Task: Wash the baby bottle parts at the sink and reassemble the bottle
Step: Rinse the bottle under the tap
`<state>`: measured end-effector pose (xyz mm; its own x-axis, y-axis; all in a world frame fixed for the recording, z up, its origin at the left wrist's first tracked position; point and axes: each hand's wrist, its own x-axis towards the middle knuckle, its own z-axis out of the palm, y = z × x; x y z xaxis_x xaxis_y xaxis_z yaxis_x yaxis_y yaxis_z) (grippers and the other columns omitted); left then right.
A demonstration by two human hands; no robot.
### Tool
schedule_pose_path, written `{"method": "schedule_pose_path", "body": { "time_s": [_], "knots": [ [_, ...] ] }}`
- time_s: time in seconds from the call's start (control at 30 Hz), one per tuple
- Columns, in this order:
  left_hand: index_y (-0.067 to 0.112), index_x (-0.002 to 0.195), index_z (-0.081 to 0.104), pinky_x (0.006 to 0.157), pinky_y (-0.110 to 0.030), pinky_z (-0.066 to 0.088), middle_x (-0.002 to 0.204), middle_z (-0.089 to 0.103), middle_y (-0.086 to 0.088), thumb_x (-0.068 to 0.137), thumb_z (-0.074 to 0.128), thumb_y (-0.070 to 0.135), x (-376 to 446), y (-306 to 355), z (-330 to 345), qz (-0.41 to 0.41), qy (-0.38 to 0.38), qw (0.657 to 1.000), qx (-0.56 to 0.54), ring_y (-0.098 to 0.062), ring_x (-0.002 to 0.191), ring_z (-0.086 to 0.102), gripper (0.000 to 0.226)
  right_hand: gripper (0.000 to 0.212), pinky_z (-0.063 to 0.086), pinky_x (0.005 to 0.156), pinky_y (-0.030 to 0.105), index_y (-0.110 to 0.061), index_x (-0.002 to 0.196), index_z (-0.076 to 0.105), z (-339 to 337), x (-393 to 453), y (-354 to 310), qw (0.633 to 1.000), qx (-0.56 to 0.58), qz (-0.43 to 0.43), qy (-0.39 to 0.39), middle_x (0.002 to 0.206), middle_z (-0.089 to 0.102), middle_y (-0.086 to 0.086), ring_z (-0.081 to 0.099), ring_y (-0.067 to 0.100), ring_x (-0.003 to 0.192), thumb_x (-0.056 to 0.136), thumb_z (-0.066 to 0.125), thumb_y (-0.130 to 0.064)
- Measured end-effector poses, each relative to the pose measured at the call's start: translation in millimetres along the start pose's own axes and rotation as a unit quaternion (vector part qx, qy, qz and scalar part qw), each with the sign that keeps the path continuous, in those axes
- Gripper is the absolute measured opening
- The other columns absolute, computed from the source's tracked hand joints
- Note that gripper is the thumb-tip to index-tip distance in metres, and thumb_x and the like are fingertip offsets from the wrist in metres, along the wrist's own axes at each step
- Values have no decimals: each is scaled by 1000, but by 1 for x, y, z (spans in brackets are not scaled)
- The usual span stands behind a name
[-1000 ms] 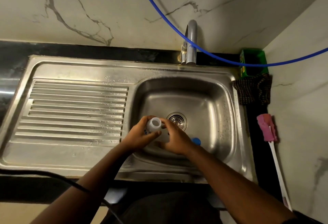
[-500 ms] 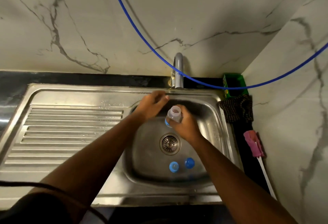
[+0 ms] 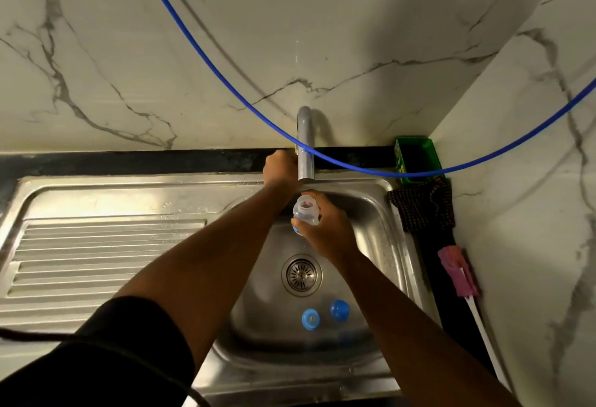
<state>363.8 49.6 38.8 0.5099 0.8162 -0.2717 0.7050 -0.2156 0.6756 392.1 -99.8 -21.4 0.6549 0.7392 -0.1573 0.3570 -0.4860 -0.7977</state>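
While the right hand (image 3: 325,229) is gripping the clear baby bottle (image 3: 305,211) with fingers wrapped round its body, the open neck is pointing up just below the spout of the grey tap (image 3: 305,145). The bottle is hanging over the back part of the steel sink (image 3: 380,213) basin, above and behind the drain (image 3: 301,274). The left hand (image 3: 280,168) is reaching past the bottle to the base of the tap at the back rim, fingers curled there; whether it is actually grasping a handle cannot be told, as the tap hides that spot. No water is showing at the spout. Two blue bottle parts are lying on the basin floor near the front: a blue ring (image 3: 310,319) and, just beside it to the right, a blue cap (image 3: 339,310), both well apart from the bottle. A blue hose (image 3: 225,58) is sagging across the marble wall. On the dark bench to the right, a pink-headed bottle brush (image 3: 458,273) is lying alongside the sink, behind it a dark cloth (image 3: 422,206) and a green tray (image 3: 416,158).
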Motion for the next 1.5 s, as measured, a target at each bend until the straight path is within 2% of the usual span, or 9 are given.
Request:
{"method": "schedule_pose_path", "body": {
  "time_s": [0.37,0.53,0.67,0.8,0.9,1.0,1.1,1.2,1.5],
  "knots": [
    [0,115,67,76,-27,42,99,63,-9,99,62,13,1,-9,6,-25,2,999,-47,-17,88,54,21,36,59,90,35,-33,115,64,-4,-8,-7,1000,-3,-11,-3,107,73,-11,69,7,100,83,80,-33],
    [11,95,72,70,-30,55,75,62,4,99,63,18,-1,-17,8,-23,21,994,-107,-13,72,59,12,50,58,95,41,-29,127,63,-6,-8,-11,1000,15,-14,-15,117,71,-7,68,10,108,80,78,-39],
    [23,71,62,75,-34,57,70,60,4,99,63,15,1,-13,3,-18,26,991,-131,-15,73,61,28,52,59,96,41,-29,127,63,-7,-8,-13,1000,19,-11,-14,117,71,-7,68,10,108,79,77,-42],
    [20,84,65,66,-24,52,77,64,1,100,61,19,-4,-15,1,-26,4,988,-152,-12,71,60,16,51,58,96,39,-30,129,62,-9,-6,-14,1000,9,-16,-17,117,71,-7,68,11,109,82,75,-46],
    [20,93,66,74,-33,59,90,71,-7,100,62,22,-16,-30,8,-49,-39,980,-191,-18,82,68,9,55,57,98,36,-26,137,58,-12,-6,-14,999,8,-14,-52,125,70,-3,67,14,115,87,81,-31],
    [15,104,70,69,-26,57,89,73,-4,103,57,29,-31,-48,15,-64,-60,971,-223,-16,81,71,19,50,59,96,38,-28,131,61,-12,-6,-12,999,29,-31,-6,119,71,-4,68,12,110,86,83,-27],
    [13,104,69,64,-23,55,90,75,-6,105,51,35,-40,-60,17,-81,-67,963,-250,-14,76,72,28,58,58,98,38,-35,135,57,-10,-9,-12,997,-3,-34,-64,125,70,-6,67,13,114,83,85,-31],
    [15,110,70,75,-29,59,97,76,-7,107,45,38,-43,-69,18,-107,-90,947,-290,-18,83,74,34,58,61,94,38,-24,136,59,-12,-7,-9,999,36,-7,12,127,71,1,69,18,113,85,85,-24],
    [19,123,64,86,-38,61,115,72,-10,106,48,37,-37,-75,14,-96,-48,956,-275,-21,98,72,29,60,59,98,36,-25,140,56,-6,-3,-12,999,35,-16,-31,130,68,-1,66,15,119,87,83,-22]
  ]
}}
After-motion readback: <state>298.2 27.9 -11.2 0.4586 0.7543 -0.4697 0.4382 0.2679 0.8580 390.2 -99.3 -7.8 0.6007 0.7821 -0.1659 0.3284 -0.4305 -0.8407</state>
